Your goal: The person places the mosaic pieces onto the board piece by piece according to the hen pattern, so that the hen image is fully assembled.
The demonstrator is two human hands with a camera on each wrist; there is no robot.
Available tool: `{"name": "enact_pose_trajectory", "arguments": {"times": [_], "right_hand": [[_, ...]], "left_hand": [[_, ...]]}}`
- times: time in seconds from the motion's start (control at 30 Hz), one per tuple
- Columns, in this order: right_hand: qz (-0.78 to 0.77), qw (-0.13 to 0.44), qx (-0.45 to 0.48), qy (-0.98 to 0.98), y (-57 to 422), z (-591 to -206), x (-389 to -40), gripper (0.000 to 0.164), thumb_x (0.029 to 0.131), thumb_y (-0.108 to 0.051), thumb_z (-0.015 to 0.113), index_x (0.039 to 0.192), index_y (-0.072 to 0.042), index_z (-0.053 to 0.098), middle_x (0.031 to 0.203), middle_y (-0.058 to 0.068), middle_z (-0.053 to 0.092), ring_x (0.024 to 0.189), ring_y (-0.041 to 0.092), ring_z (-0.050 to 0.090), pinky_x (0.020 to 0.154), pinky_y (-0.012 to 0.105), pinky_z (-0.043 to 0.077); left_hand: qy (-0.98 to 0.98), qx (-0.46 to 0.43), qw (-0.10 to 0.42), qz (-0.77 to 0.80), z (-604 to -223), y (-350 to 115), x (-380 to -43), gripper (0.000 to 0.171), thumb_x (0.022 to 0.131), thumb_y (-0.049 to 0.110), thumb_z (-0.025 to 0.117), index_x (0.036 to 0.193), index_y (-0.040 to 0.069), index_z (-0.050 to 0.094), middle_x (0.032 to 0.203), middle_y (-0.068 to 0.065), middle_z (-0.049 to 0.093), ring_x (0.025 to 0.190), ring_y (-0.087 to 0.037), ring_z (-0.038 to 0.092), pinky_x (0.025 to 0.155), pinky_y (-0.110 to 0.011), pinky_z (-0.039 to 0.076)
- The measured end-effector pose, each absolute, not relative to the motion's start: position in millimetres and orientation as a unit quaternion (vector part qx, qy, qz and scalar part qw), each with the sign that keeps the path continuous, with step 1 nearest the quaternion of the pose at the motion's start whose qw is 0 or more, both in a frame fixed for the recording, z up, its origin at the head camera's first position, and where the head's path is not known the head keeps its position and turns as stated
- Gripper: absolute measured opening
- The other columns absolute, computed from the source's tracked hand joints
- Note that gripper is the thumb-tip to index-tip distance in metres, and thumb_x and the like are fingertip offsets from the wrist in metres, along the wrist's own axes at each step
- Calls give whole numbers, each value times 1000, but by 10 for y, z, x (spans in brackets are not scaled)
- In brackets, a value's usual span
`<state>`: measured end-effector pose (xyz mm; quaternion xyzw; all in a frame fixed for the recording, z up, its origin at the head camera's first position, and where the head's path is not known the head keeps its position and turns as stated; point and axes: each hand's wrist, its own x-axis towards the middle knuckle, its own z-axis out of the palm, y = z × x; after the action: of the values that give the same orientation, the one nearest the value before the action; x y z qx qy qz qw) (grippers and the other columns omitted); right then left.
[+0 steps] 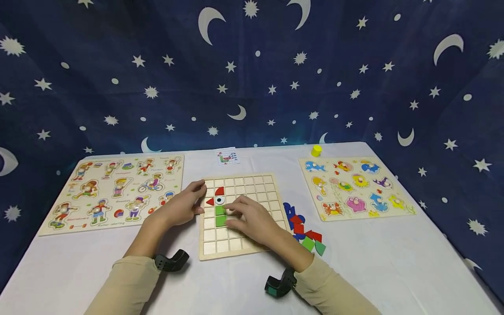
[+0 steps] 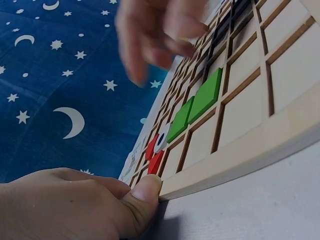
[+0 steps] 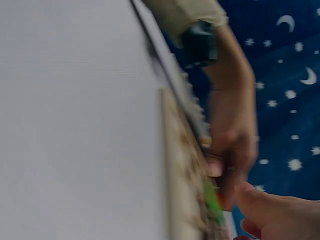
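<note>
A wooden grid board (image 1: pixel 210 248) lies at the middle of the table. My left hand (image 1: pixel 179 208) holds its left edge, the thumb (image 2: pixel 146 188) pressing on the rim in the left wrist view. On the board's left columns sit a red quarter-round piece (image 1: pixel 219 191), a red triangle (image 1: pixel 210 201), a white eye piece (image 1: pixel 219 200) and two green squares (image 1: pixel 220 220) in a column. Over the board, just right of the green squares, hovers my right hand (image 1: pixel 253 218), fingers loosely bent. No piece shows between its fingers; the right wrist view is blurred.
Loose blue, red and green pieces (image 1: pixel 308 243) lie beside the board's right edge. A picture card (image 1: pixel 227 156) is behind it. A sports peg puzzle (image 1: pixel 106 190) stands left, a sea-animal puzzle (image 1: pixel 338 203) right, with a yellow cylinder (image 1: pixel 316 151) behind that.
</note>
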<state>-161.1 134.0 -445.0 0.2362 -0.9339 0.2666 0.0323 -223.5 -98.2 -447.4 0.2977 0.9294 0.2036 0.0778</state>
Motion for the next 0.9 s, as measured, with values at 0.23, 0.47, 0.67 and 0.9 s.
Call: {"name": "enact_pose_trajectory", "arguments": {"times": [0.23, 0.47, 0.67, 0.9], "right_hand": [[296, 34, 247, -922, 1821, -3981, -1588, 42, 84, -32, 71, 124, -19, 63, 108, -1, 64, 92, 12, 62, 75, 30, 53], [256, -40, 229, -938, 2608, -3949, -1244, 38, 81, -26, 75, 116, -16, 68, 99, -3, 65, 87, 15, 59, 76, 30, 53], [219, -74, 198, -953, 3032, -4166, -958, 32, 77, -31, 77, 107, -21, 70, 92, -13, 62, 81, 4, 54, 73, 22, 50], [179, -63, 170, -967, 3196, -4239, -803, 33, 70, -35, 82, 97, -23, 68, 80, -15, 56, 73, 1, 48, 64, 18, 44]], "left_hand": [[926, 296, 82, 220, -4488, -993, -2252, 67, 88, 12, 66, 143, -7, 34, 153, -25, 24, 136, -42, 34, 106, -50, 37], [927, 293, 86, 218, -4502, -962, -2254, 67, 88, 13, 65, 144, -6, 33, 153, -24, 24, 137, -41, 33, 108, -50, 35], [928, 293, 86, 212, -4485, -945, -2243, 67, 88, 13, 65, 144, -7, 33, 153, -25, 23, 138, -41, 32, 108, -49, 35], [929, 293, 88, 209, -4459, -967, -2216, 66, 89, 13, 65, 144, -7, 32, 153, -24, 22, 138, -42, 31, 107, -50, 36]]}}
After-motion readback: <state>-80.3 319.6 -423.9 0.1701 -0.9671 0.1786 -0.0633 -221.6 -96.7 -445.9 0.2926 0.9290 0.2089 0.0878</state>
